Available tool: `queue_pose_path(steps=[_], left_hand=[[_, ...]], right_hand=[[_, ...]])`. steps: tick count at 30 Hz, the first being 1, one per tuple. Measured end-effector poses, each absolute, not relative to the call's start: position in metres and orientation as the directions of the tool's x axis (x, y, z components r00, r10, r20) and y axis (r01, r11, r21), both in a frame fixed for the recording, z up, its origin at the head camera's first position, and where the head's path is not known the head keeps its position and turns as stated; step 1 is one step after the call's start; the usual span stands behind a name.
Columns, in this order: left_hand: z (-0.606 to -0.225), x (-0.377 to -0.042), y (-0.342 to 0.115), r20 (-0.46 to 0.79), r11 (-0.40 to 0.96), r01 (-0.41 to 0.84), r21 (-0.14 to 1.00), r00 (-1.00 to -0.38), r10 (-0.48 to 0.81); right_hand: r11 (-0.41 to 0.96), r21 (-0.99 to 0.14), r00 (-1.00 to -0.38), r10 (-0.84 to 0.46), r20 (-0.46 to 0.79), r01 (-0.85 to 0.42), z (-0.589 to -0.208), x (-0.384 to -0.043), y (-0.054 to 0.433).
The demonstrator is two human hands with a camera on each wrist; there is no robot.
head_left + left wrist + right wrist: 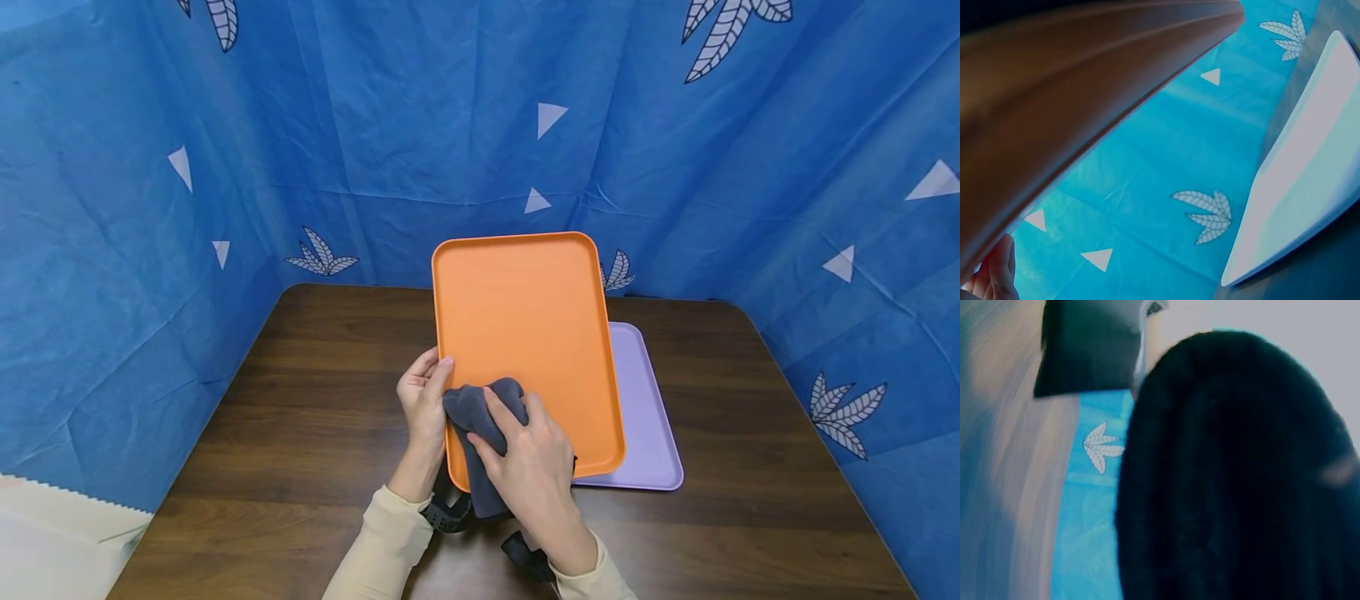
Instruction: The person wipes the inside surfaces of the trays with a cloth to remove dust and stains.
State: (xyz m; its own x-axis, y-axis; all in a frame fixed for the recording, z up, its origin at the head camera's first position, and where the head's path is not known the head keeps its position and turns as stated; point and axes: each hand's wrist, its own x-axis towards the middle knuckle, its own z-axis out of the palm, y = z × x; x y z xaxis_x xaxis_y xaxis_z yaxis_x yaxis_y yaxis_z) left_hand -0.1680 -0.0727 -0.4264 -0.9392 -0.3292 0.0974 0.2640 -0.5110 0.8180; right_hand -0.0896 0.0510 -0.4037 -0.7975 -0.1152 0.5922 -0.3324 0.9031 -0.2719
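Note:
An orange tray [525, 308] is raised over the table, its inner face toward the head camera. My left hand [426, 408] grips its left edge, thumb on the front of the rim and fingers behind. With its fingers bent over a folded dark grey cloth [472, 408], my right hand [534, 467] holds it against the tray's lower left part. In the left wrist view the tray's underside [1085, 106] slants across, with left fingertips [1002, 265] at its edge. The cloth [1210, 475] fills much of the right wrist view, dark and blurred.
A light purple tray [647, 408] lies on the brown wooden table [315, 417], partly covered by the orange one in the head view. Blue patterned curtains [420, 108] hang behind and along both sides. Black wrist straps [448, 515] sit below the hands.

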Motion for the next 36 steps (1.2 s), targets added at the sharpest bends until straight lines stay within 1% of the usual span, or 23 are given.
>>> queue_pose_path(steps=[4,9,15,20,25,36], left_hand=[[-0.427,-0.169,-0.074,0.112,-0.506,0.275,0.818,-0.938,-0.328],[-0.426,-0.169,-0.075,0.114,-0.506,0.274,0.818,-0.939,-0.324],[-0.424,-0.170,-0.076,0.096,-0.511,0.259,0.820,-0.941,-0.324],[-0.425,-0.169,-0.077,0.104,-0.517,0.267,0.813,-0.941,-0.322],[-0.424,-0.169,-0.076,0.100,-0.531,0.262,0.806,-0.944,-0.314],[-0.423,-0.168,-0.077,0.126,-0.511,0.291,0.809,-0.934,-0.333]], right_hand=[[0.911,-0.293,-0.821,-0.078,0.566,-0.289,-0.405,-0.088,0.061],[0.915,-0.339,-0.843,-0.002,0.538,-0.218,-0.406,-0.087,0.082],[0.912,-0.387,-0.850,0.094,0.518,-0.135,-0.407,-0.087,0.111],[0.901,-0.427,-0.850,0.167,0.499,-0.075,-0.407,-0.087,0.130],[0.898,-0.436,-0.854,0.184,0.486,-0.055,-0.409,-0.087,0.136],[0.893,-0.448,-0.850,0.214,0.481,-0.029,-0.413,-0.087,0.128]])
